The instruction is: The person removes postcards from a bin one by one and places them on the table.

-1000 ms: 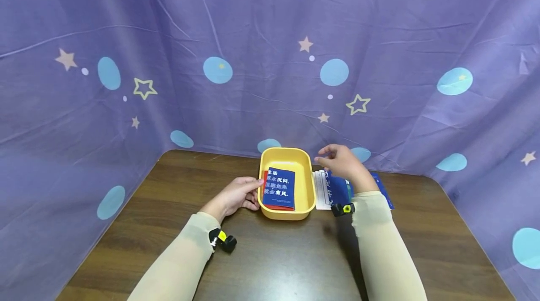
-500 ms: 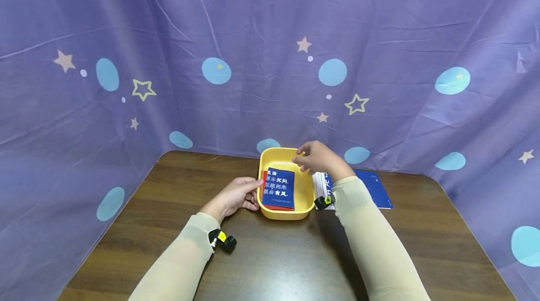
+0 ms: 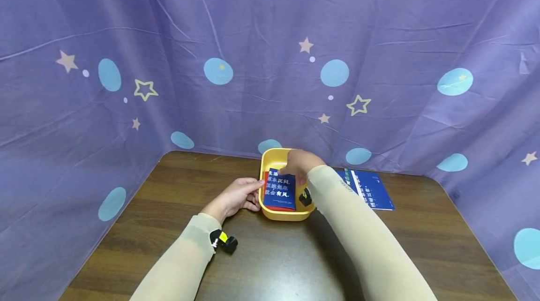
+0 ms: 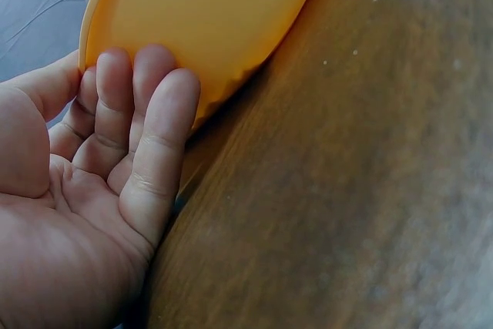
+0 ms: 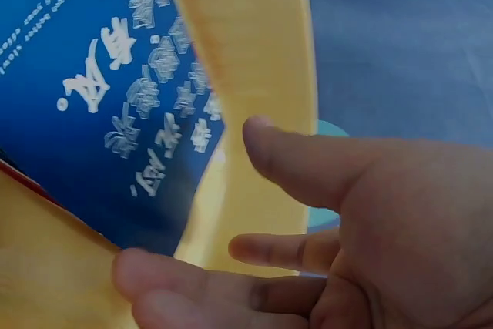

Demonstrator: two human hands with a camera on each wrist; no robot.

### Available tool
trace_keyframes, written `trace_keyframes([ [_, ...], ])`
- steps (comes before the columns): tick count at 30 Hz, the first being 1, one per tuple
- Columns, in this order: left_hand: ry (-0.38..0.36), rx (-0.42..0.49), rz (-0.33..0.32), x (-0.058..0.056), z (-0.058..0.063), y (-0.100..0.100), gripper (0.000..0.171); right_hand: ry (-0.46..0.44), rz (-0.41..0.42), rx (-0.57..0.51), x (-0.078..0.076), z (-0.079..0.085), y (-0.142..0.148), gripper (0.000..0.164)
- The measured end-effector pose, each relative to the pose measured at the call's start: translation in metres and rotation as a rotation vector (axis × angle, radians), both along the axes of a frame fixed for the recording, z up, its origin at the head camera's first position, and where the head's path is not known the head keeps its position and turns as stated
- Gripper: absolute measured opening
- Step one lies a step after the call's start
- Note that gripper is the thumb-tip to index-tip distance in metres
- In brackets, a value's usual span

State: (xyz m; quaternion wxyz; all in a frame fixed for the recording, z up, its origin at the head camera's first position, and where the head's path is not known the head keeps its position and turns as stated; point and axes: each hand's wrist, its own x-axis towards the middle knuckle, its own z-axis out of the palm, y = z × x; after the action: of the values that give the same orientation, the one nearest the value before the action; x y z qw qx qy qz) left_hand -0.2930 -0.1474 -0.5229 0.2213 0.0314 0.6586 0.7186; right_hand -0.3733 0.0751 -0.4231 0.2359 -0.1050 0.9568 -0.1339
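Note:
A yellow plastic tray (image 3: pixel 285 216) stands on the table, a blue booklet (image 3: pixel 279 194) with white lettering lying inside it. Below that booklet peeks the edge of a red one (image 3: pixel 279 208). My left hand (image 3: pixel 237 196) grips the tray's left side, thumb at the rim and fingers against the outer wall (image 4: pixel 208 13). Over the right part of the tray is my right hand (image 3: pixel 300 162). In the right wrist view its thumb and fingers are spread apart with nothing between them, and the fingertips are close to the blue booklet's corner (image 5: pixel 131 221); contact cannot be made out.
More blue booklets (image 3: pixel 375 189) lie to the right of the tray, partly hidden by my right forearm. A purple curtain (image 3: pixel 270 80) with stars and dots hangs behind the brown wooden table (image 3: pixel 253 263).
My right hand has moved left from above the booklets on the right to inside the tray's area, beside the blue booklet. The left hand and the tray have stayed in place.

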Motion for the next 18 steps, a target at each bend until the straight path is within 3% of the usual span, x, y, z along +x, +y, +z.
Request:
trace_keyframes([
  [9,-0.003,0.002,-0.012,0.001,0.002,0.000,0.031,-0.020,-0.094,-0.033,0.002,-0.015,-0.014,0.054],
  [18,0.006,0.004,-0.008,0.001,0.003,-0.001,0.031,0.058,0.014,-0.001,0.004,-0.016,-0.013,0.045],
])
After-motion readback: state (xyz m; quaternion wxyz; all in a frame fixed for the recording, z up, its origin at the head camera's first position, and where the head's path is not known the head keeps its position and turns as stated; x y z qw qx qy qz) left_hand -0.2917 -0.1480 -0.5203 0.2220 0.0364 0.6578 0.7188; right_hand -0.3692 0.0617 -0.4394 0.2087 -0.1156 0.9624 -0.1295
